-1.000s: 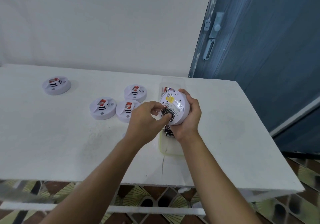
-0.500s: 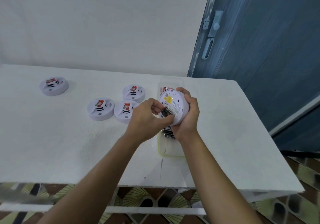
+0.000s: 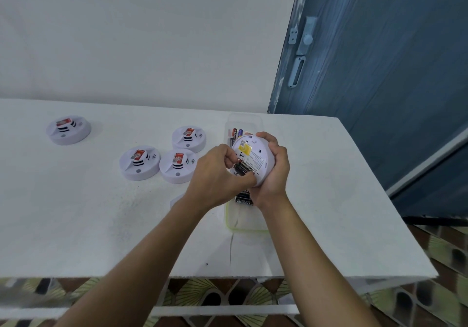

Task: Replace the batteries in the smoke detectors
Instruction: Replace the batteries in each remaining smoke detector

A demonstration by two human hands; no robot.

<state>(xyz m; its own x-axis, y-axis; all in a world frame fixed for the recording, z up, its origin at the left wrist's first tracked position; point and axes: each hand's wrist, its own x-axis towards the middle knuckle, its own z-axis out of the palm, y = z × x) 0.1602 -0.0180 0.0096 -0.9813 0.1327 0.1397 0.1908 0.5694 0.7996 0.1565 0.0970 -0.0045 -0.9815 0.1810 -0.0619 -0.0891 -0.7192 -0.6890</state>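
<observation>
Both forearms reach forward over the tabletop (image 3: 316, 200). Right hand (image 3: 274, 172) cups a white smoke detector (image 3: 253, 158) from its right side, held above the clear battery tray (image 3: 247, 225), underside tilted up and left toward the person. Left hand (image 3: 217, 177) pinches a black battery (image 3: 240, 169) at the open compartment, its long axis running roughly left-right. Four more detectors (image 3: 139, 163) lie on the tabletop to the left.

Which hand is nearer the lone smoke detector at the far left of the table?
Left. The left hand lies right of the lone smoke detector, across the table; the right hand is farther right.
</observation>
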